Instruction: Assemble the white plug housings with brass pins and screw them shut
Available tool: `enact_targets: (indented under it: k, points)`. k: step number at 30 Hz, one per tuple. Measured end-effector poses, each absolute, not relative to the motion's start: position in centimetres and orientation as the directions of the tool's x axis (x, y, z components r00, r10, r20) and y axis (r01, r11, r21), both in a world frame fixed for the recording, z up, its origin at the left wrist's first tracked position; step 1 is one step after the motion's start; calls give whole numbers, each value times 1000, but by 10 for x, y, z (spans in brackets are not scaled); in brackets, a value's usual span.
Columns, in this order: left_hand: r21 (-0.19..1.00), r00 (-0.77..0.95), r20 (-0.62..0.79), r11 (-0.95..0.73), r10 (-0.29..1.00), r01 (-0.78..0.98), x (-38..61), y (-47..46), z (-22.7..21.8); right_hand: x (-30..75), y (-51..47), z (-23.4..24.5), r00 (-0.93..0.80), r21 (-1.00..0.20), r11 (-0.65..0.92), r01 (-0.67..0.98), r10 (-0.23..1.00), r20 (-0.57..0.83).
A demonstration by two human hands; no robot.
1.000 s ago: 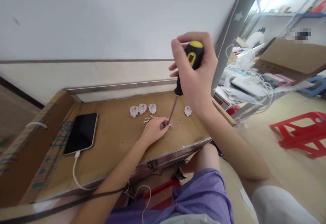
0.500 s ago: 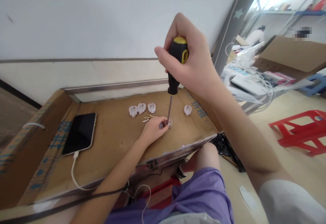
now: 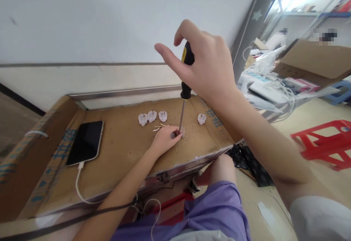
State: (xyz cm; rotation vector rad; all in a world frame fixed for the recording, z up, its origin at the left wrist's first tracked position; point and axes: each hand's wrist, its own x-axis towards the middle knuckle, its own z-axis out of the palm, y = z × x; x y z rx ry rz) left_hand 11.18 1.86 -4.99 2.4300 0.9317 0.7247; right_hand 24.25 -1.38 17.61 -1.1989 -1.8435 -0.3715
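Observation:
My right hand [image 3: 207, 69] grips the black and yellow handle of a screwdriver [image 3: 184, 83] held upright, index finger and thumb partly lifted off it. The metal shaft runs down to a small clear plastic plug part [image 3: 179, 134] on the cardboard-covered table [image 3: 123, 149]. My left hand [image 3: 164, 140] pinches that part and holds it against the table. Three more clear plug parts [image 3: 152, 117] stand in a row just behind, with a fourth [image 3: 202, 118] to the right. A few small brass pins [image 3: 158, 127] lie beside my left hand.
A black phone [image 3: 85, 143] lies at the table's left with a white cable [image 3: 79, 189] plugged in. Cardboard flaps rise at the left edge. A red plastic stool [image 3: 326, 144] stands on the floor at right. Cluttered boxes and papers [image 3: 274, 83] sit behind it.
My right hand has turned round the screwdriver handle and shifted left, with the fingers loosening their wrap. The shaft now stands more upright. My left hand stays on the plug part.

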Motion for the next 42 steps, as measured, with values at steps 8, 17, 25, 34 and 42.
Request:
enact_targets:
  k: [8,17,25,34,42]
  points:
    - [490,643,288,-686,709,538,114,18,-48,251,-33,203,-530,-197,652,732,728,435]
    - [471,641,278,-683,716,558,115,17,-46,236,-39,204,-393,20,439,898,782,484]
    - [453,652,287,-700,701,552,115,17,-48,238,-37,192,-203,-3,266,964,743,638]
    - [441,641,286,-692,712,572,116,17,-48,251,-26,214,-583,-418,641,644,765,274]
    - [414,660,297,-716,690,562,115,18,-48,218,-8,147,288,-619,741,259,553,782]
